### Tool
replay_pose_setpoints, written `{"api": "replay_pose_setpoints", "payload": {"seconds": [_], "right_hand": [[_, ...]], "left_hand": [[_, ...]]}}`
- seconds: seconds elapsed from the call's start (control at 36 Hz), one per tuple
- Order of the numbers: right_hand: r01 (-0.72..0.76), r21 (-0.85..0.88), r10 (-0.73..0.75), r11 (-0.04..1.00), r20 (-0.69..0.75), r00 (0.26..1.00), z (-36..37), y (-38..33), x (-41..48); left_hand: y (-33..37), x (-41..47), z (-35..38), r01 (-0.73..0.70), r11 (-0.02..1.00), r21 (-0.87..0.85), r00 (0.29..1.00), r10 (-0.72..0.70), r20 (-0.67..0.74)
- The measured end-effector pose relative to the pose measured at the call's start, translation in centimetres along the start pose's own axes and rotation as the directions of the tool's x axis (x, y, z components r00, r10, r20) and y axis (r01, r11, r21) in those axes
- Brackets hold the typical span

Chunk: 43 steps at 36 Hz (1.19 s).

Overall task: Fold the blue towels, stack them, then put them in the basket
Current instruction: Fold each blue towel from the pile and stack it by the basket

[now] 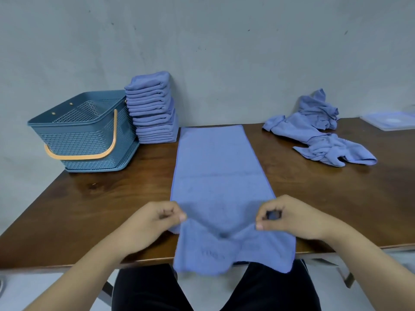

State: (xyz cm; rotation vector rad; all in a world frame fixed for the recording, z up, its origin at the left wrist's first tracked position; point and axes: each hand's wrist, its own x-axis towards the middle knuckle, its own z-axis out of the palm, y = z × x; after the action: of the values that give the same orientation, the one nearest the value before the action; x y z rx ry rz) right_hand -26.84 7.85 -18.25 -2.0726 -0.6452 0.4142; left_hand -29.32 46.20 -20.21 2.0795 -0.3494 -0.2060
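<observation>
A long blue cloth towel point(221, 167) lies flat down the middle of a dark brown wooden tabletop point(112, 198). It runs from the far edge to the near edge. Its near end hangs over the near edge, above the person's black trousers point(269, 288).

Both hands are at the near part of this towel, well apart from each other. The left hand point(157, 221) pinches the left side of the towel between thumb and fingers. The right hand point(289, 217) pinches the right side the same way, with its fingers curled round a bit of cloth. The towel sags a little between the two hands and makes a small dip in the middle.

At the far left of the tabletop stands a blue plastic basket point(74, 135) with small holes in its walls. Its orange handle point(112, 140) hangs down over the near side. Just beside the basket, on its right, is a tall stack of folded blue towels point(152, 108). The stack leans a little and stands close to the grey wall point(224, 52).

At the far right lies a heap of crumpled blue towels point(321, 131), not folded. Further right, at the edge of the view, rests a clear flat plastic lid point(390, 120)
</observation>
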Motion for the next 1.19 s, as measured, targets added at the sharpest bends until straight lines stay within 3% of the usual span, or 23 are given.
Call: {"api": "replay_pose_setpoints", "payload": {"seconds": [0.06, 0.11, 0.17, 0.22, 0.28, 0.39, 0.5, 0.61, 0.78, 0.86, 0.97, 1.11, 1.17, 1.19], "right_hand": [[-0.1, 0.065, 0.106, 0.993, -0.091, 0.99, -0.6, 0.4, 1.8], [-0.185, -0.011, 0.177, 0.983, -0.241, 0.954, -0.7, 1.3, 3.0], [-0.197, -0.175, 0.118, 0.965, -0.383, 0.916, -0.3, 1.9, 3.3], [-0.12, -0.178, 0.032, 0.977, -0.432, 0.901, 0.1, 2.2, 2.9], [-0.042, -0.146, -0.017, 0.988, -0.382, 0.924, 0.1, 2.3, 2.1], [0.117, -0.179, -0.139, 0.977, -0.118, 0.983, -0.1, 2.3, 0.3], [0.166, -0.291, -0.136, 0.942, 0.121, 0.983, -0.4, 2.1, -0.7], [0.175, -0.316, -0.163, 0.933, 0.064, 0.985, -0.1, 2.6, -0.4], [0.159, -0.335, -0.191, 0.929, -0.062, 0.98, 0.1, 2.9, 0.4], [0.153, -0.292, -0.198, 0.944, -0.13, 0.972, 0.3, 2.8, 0.8], [0.074, -0.124, -0.1, 0.99, -0.221, 0.97, -0.3, 2.6, 1.4], [0.077, 0.106, -0.035, 0.991, -0.35, 0.936, -1.7, 2.4, 3.9], [0.062, 0.181, 0.008, 0.982, -0.364, 0.931, -2.8, 2.3, 5.0], [0.046, 0.214, 0.036, 0.976, -0.365, 0.93, -3.4, 2.3, 5.5]], "left_hand": [[-0.1, 1.8, -0.1, 0.065, 0.997, 0.039, 0.992, -0.06, -0.115], [-0.5, 3.0, -0.1, 0.125, 0.962, 0.245, 0.975, -0.073, -0.212], [-0.4, 3.1, 0.2, 0.135, 0.943, 0.304, 0.965, -0.056, -0.255], [-0.4, 2.8, 0.4, 0.109, 0.95, 0.294, 0.97, -0.036, -0.241], [-0.4, 2.5, 0.4, 0.096, 0.949, 0.302, 0.974, -0.027, -0.226], [-0.5, 2.4, -0.3, 0.032, 0.937, 0.348, 0.987, 0.026, -0.16], [0.4, 3.6, -0.8, -0.179, 0.851, 0.493, 0.982, 0.183, 0.042], [0.8, 6.1, -0.1, -0.366, 0.728, 0.58, 0.93, 0.297, 0.215], [0.9, 9.0, 1.2, -0.469, 0.626, 0.623, 0.882, 0.371, 0.291], [1.4, 9.5, 1.8, -0.47, 0.613, 0.635, 0.882, 0.342, 0.323], [1.6, 9.8, 2.4, -0.445, 0.626, 0.641, 0.896, 0.317, 0.312], [1.4, 10.3, 2.6, -0.445, 0.532, 0.72, 0.89, 0.352, 0.29], [1.5, 10.5, 2.6, -0.402, 0.591, 0.699, 0.912, 0.328, 0.247], [1.6, 10.6, 2.5, -0.351, 0.681, 0.643, 0.935, 0.292, 0.202]]}}
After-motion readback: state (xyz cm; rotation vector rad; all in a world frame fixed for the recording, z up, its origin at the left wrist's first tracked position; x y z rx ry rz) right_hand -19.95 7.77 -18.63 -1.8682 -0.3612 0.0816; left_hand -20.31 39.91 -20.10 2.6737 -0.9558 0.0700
